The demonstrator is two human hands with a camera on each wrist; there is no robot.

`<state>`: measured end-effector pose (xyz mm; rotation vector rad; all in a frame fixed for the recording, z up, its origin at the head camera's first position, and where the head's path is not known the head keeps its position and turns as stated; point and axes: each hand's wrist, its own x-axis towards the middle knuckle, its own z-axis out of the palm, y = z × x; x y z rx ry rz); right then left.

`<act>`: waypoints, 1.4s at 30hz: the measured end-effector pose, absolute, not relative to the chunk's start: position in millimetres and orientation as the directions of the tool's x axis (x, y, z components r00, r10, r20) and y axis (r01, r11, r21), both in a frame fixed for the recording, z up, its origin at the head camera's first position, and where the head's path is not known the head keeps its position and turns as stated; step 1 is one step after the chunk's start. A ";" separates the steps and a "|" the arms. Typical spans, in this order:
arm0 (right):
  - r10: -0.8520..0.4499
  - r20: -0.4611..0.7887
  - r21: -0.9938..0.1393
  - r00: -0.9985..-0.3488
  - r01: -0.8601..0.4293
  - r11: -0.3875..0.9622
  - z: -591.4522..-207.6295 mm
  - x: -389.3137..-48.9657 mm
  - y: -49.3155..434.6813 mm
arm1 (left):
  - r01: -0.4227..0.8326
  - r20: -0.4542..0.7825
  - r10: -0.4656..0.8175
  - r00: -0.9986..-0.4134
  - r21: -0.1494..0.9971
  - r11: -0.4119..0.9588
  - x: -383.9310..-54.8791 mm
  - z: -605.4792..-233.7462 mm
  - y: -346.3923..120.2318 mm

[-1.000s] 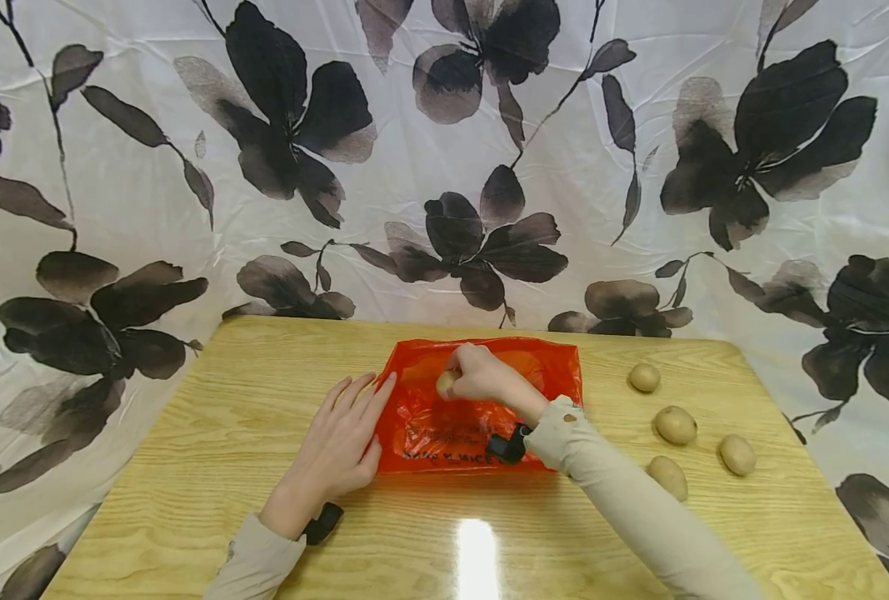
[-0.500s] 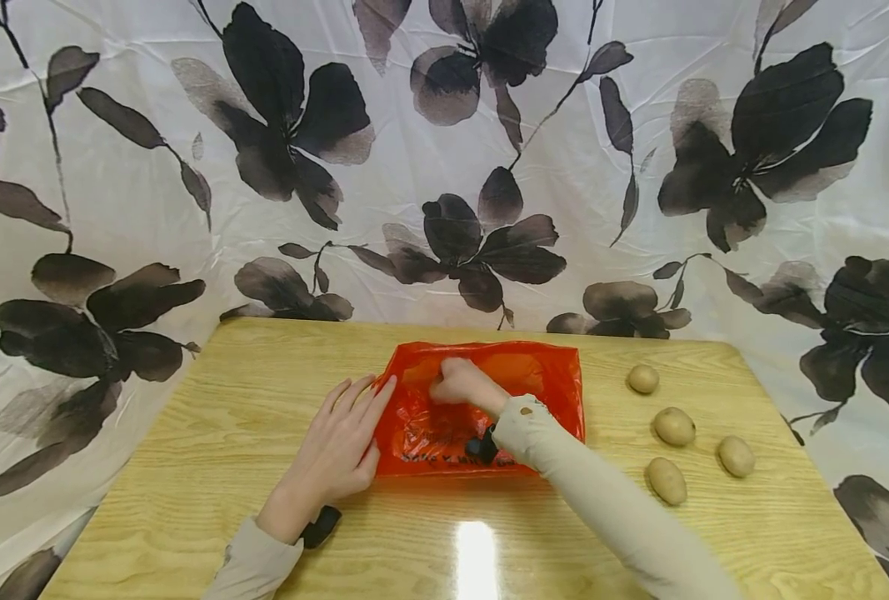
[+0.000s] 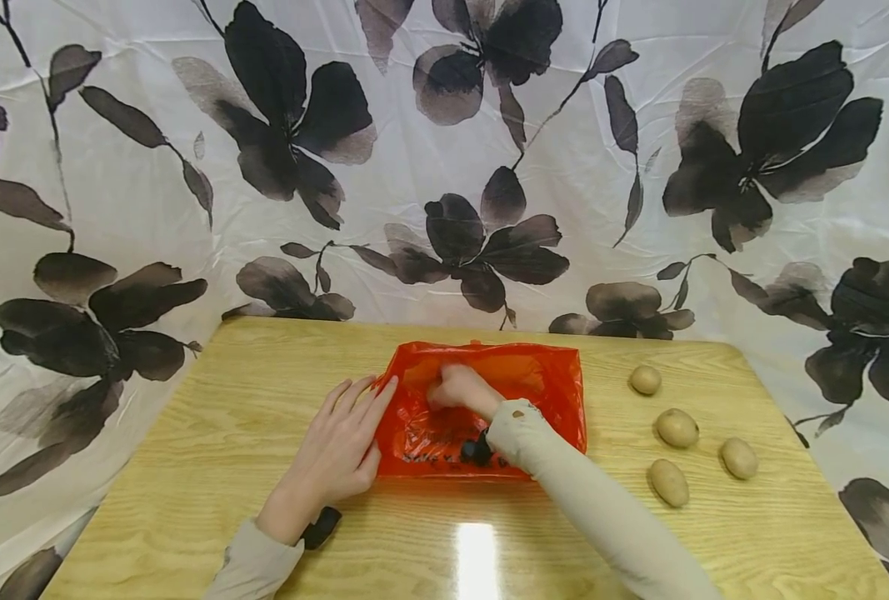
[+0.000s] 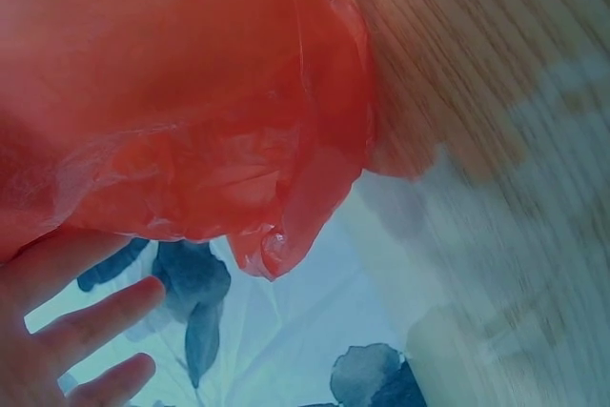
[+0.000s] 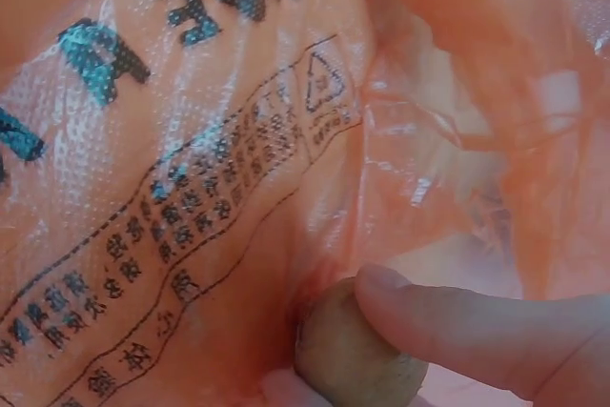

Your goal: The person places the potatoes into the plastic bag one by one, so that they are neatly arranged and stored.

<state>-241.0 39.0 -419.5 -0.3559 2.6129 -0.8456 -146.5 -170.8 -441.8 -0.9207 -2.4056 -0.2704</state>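
Note:
A red plastic bag lies with its mouth spread on the wooden table. My right hand reaches inside the bag. In the right wrist view its thumb and fingers grip a potato close to the bag's printed wall; the head view hides this potato. At the bag's left side, my left hand rests with fingers spread and straight, its fingertips against the bag's edge. The left wrist view shows those fingers beside the red plastic.
Right of the bag, several loose potatoes lie on the table: a small one at the back, one in the middle, one farther right, one nearer. A flower-printed cloth hangs behind the table.
My right hand has gone lower and slightly left into the bag, taking the potato out of the head view. The bag's mouth looks a little wider. My left hand stays put.

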 end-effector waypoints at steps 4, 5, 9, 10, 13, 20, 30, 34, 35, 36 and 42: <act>-0.333 -0.277 -0.574 -0.901 -0.123 0.810 -422.5 -242.0 39.9 | 0.665 0.558 0.557 -0.616 -0.012 0.747 -147.6 -442.1 -169.7; -0.333 -0.279 -0.569 -0.901 -0.125 0.813 -423.0 -242.0 39.9 | 0.665 0.559 0.557 -0.615 -0.012 0.747 -147.7 -442.1 -169.6; -0.335 -0.284 -0.555 -0.898 -0.131 0.822 -423.7 -242.4 40.6 | 0.663 0.555 0.555 -0.620 -0.009 0.749 -148.1 -442.3 -169.0; -0.336 -0.285 -0.552 -0.898 -0.132 0.823 -423.4 -242.4 40.5 | 0.662 0.554 0.554 -0.622 -0.006 0.750 -148.2 -442.3 -168.9; -0.341 -0.290 -0.539 -0.894 -0.141 0.830 -420.9 -242.4 40.4 | 0.658 0.550 0.548 -0.630 0.002 0.753 -148.2 -442.6 -168.6; -0.377 -0.299 -0.473 -0.877 -0.207 0.856 -408.5 -239.3 38.1 | 0.651 0.557 0.533 -0.637 0.017 0.759 -147.9 -443.6 -169.4; -0.390 -0.302 -0.438 -0.870 -0.237 0.867 -381.5 -219.9 48.0 | 0.653 0.558 0.536 -0.634 0.016 0.757 -147.2 -443.9 -168.5; -0.412 -0.269 -0.462 -0.871 -0.258 0.848 -367.6 -208.4 55.5 | 0.654 0.557 0.540 -0.631 0.008 0.757 -147.0 -444.7 -168.4; -0.423 -0.257 -0.474 -0.869 -0.269 0.839 -364.6 -205.9 57.3 | 0.653 0.556 0.540 -0.631 0.006 0.757 -147.0 -444.7 -168.3; -0.435 -0.247 -0.485 -0.866 -0.278 0.829 -361.8 -203.3 59.4 | 0.653 0.556 0.540 -0.632 0.006 0.757 -147.0 -444.8 -168.3; -0.473 -0.159 -0.562 -0.867 -0.314 0.765 -343.7 -187.7 75.3 | 0.655 0.559 0.540 -0.629 0.008 0.755 -147.3 -444.3 -167.8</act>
